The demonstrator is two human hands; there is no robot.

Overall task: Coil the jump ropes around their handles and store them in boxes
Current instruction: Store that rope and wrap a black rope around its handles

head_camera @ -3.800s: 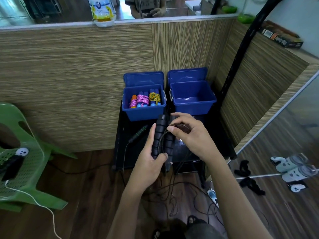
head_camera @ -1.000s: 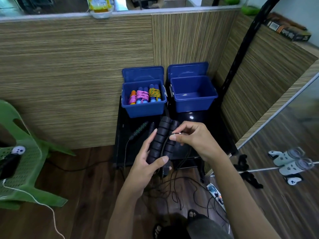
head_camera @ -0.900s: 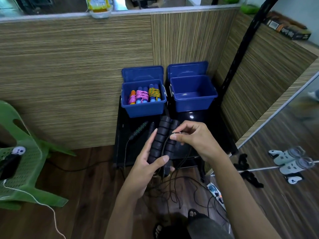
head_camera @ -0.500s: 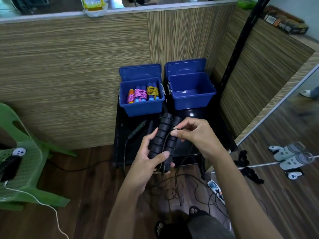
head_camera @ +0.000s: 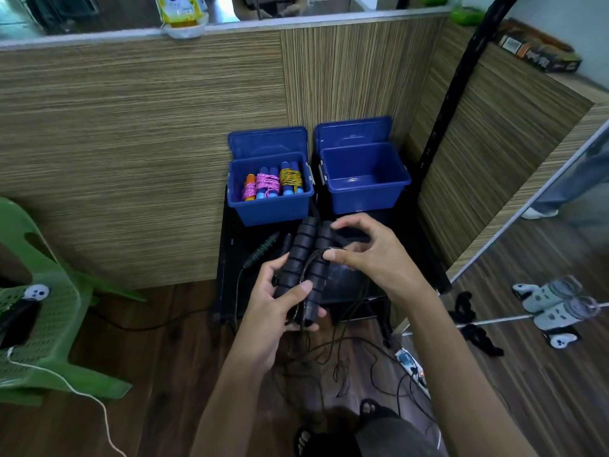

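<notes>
I see two black ribbed foam handles (head_camera: pixel 304 268) held side by side, tilted, their thin black cord (head_camera: pixel 346 311) trailing to the floor. Left blue box (head_camera: pixel 270 206) holds coiled pink and yellow ropes (head_camera: pixel 273 183); right blue box (head_camera: pixel 364 192) stands open beside it. A green-banded handle (head_camera: pixel 262 249) lies just below.

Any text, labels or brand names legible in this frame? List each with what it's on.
None can be read.
Yellow pouch on the partition ledge: round blue logo and print, too blurred.
Dark box on the right ledge: label and lettering, too small and blurred.
Blue boxes, black handles: no text visible.
</notes>
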